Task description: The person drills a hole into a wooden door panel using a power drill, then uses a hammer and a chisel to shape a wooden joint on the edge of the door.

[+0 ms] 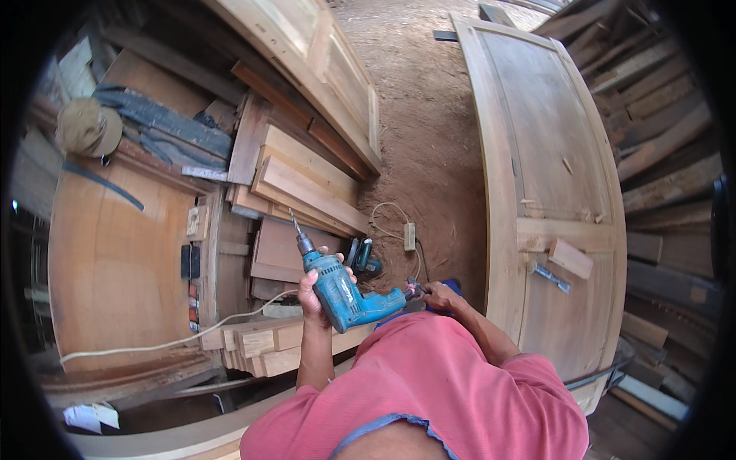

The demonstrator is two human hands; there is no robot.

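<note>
A teal corded power drill (341,295) is held in front of my body, its long metal bit (296,224) pointing up and to the left. My left hand (310,297) is wrapped round the drill's body near the chuck, with fingertips showing on the far side. At the handle's end, my right hand (442,297) closes on the dark power cord (416,290) where it leaves the drill. A small pinkish patch shows there; what it is I cannot make out. Another teal and black power tool (364,256) rests on the ground just beyond the drill.
A panelled wooden door (502,153) lies to my right, bearing a wood block (570,258) and a blue-handled brush-like tool (549,277). Timber boards (307,192) are stacked at left. A white socket box (409,236) with cords sits on the dirt floor (422,138). A workbench (123,261) stands far left.
</note>
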